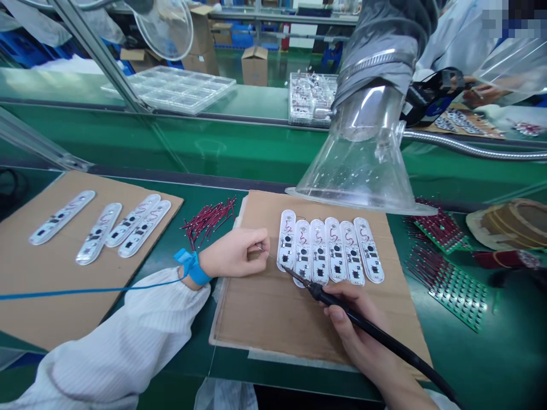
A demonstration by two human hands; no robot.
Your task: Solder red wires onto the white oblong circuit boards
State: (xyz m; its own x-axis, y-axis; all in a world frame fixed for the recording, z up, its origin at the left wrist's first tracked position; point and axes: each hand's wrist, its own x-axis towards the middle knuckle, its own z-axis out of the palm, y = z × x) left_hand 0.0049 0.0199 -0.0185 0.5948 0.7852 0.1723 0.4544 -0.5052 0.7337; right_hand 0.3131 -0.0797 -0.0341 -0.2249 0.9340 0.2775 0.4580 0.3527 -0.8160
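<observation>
My right hand [359, 333] is closed round a black soldering iron [371, 330], whose tip touches the lower end of the leftmost board in a row of several white oblong circuit boards [331, 250]. These lie side by side on a brown cardboard sheet [273, 319]. My left hand [237, 253] rests on that sheet just left of the row, pinching a thin solder wire [265, 252] that points at the iron's tip. A blue wrist strap [190, 266] with a blue cord circles my left wrist.
A clear fume-extraction funnel [363, 154] hangs above the boards. Red wires [209, 219] lie left of the sheet. Another cardboard [51, 285] at the left holds several boards [102, 228]. Green panels with red wires [453, 279] and a tape roll [508, 225] sit at the right. Another person works at the far right.
</observation>
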